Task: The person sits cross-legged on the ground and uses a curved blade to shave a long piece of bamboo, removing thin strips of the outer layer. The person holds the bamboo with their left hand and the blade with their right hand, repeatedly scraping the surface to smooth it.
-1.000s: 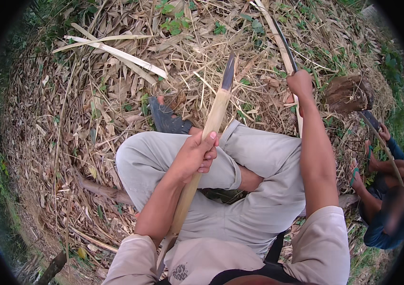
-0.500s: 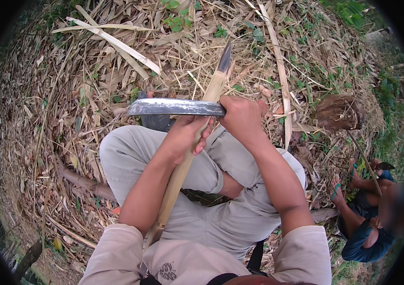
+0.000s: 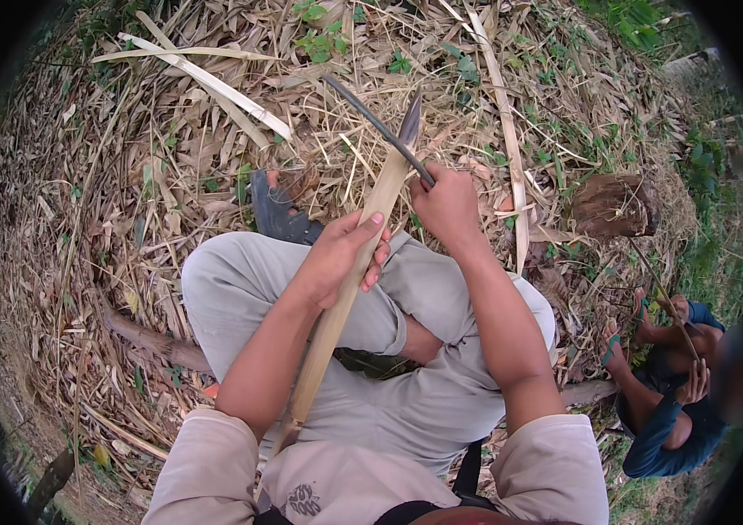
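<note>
I sit cross-legged on dry leaves. My left hand (image 3: 343, 256) grips a long pale bamboo stick (image 3: 336, 315) that runs from my chest up to a dark pointed tip (image 3: 409, 115). My right hand (image 3: 446, 206) is closed on the handle of a long knife whose dark blade (image 3: 371, 118) angles up to the left and crosses the stick just below its tip. The blade shows edge-on and thin. A dark sandal (image 3: 279, 213) on my foot lies just left of the stick.
Split pale bamboo strips (image 3: 205, 83) and another long strip (image 3: 504, 131) lie on the leaf litter ahead. A brown stump (image 3: 612, 206) stands to the right. Another person (image 3: 673, 385) in blue sits at the lower right, holding a thin stick.
My right hand came in from the upper right to the stick. The knife lay flat across the stick half a second ago; now it points up and away, edge-on, against the tip.
</note>
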{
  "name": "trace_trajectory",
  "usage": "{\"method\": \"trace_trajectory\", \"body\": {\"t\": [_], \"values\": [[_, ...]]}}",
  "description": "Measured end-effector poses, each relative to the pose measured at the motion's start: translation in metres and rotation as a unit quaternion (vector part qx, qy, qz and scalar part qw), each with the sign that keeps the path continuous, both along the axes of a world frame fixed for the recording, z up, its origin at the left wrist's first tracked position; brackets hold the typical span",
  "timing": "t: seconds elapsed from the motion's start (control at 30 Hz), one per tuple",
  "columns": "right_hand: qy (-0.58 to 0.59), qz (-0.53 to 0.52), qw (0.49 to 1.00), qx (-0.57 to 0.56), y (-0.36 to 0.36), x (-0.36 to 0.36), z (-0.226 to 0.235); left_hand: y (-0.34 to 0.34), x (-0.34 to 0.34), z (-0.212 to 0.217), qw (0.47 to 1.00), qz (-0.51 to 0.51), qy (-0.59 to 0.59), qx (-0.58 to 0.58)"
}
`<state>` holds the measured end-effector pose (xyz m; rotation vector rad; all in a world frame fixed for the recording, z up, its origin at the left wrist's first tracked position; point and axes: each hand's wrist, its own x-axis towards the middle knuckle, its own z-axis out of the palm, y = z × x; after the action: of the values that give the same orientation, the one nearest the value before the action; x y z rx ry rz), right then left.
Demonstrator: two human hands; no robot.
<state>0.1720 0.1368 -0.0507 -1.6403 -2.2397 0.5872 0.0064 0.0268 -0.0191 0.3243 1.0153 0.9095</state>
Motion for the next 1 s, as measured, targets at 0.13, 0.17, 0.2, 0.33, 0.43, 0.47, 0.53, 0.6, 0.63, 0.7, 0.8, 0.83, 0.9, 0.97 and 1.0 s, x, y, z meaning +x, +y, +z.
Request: {"method": "trace_trajectory", "body": {"t": [0.13, 0.17, 0.2, 0.33, 0.43, 0.47, 0.53, 0.6, 0.63, 0.7, 0.8, 0.83, 0.9, 0.97, 1.0], "values": [[-0.014, 0.116, 0.989, 0.087, -0.020, -0.004, 0.006, -0.003, -0.002, -0.002, 1.000, -0.007, 0.014, -0.008], [-0.017, 0.118, 0.989, 0.087, -0.021, -0.004, 0.005, -0.004, -0.002, -0.003, 1.000, -0.012, 0.013, -0.012], [-0.021, 0.120, 0.989, 0.087, -0.023, -0.004, 0.002, -0.005, -0.002, -0.004, 1.000, -0.018, 0.012, -0.017], [0.007, 0.110, 0.988, 0.112, -0.011, 0.004, -0.012, -0.006, 0.006, -0.002, 0.996, -0.035, 0.085, -0.003], [0.010, 0.101, 0.987, 0.128, -0.007, 0.006, -0.017, -0.005, 0.008, -0.006, 0.993, -0.028, 0.111, 0.006], [-0.027, 0.066, 0.991, 0.110, -0.002, 0.008, -0.017, -0.006, 0.008, -0.005, 0.994, -0.023, 0.108, 0.003], [-0.103, -0.007, 0.992, 0.076, 0.018, 0.020, -0.015, -0.017, 0.007, 0.002, 0.998, -0.035, 0.058, -0.002], [-0.096, -0.217, 0.971, -0.036, 0.072, 0.072, -0.029, -0.045, 0.009, 0.013, 0.996, -0.077, -0.041, -0.004], [-0.078, -0.256, 0.962, -0.056, 0.086, 0.096, -0.028, -0.048, 0.008, 0.015, 0.995, -0.095, -0.032, 0.010], [-0.011, -0.257, 0.963, -0.074, 0.095, 0.109, -0.016, -0.032, 0.000, 0.009, 0.999, -0.032, 0.009, -0.002], [0.079, -0.211, 0.973, -0.052, 0.073, 0.099, -0.009, -0.011, -0.006, 0.016, 0.999, -0.027, -0.026, 0.027], [0.114, -0.194, 0.973, -0.056, 0.059, 0.088, -0.006, -0.007, -0.005, 0.018, 0.999, -0.021, -0.026, 0.036], [0.112, -0.168, 0.978, -0.045, 0.030, 0.056, 0.013, -0.006, -0.010, 0.022, 0.999, -0.022, -0.016, 0.045], [0.073, -0.096, 0.992, -0.021, 0.015, 0.041, 0.022, -0.006, -0.009, 0.016, 0.997, -0.012, 0.003, 0.077], [0.055, -0.068, 0.996, -0.010, 0.009, 0.035, 0.026, -0.007, -0.007, 0.013, 0.996, -0.007, 0.013, 0.092]]}}
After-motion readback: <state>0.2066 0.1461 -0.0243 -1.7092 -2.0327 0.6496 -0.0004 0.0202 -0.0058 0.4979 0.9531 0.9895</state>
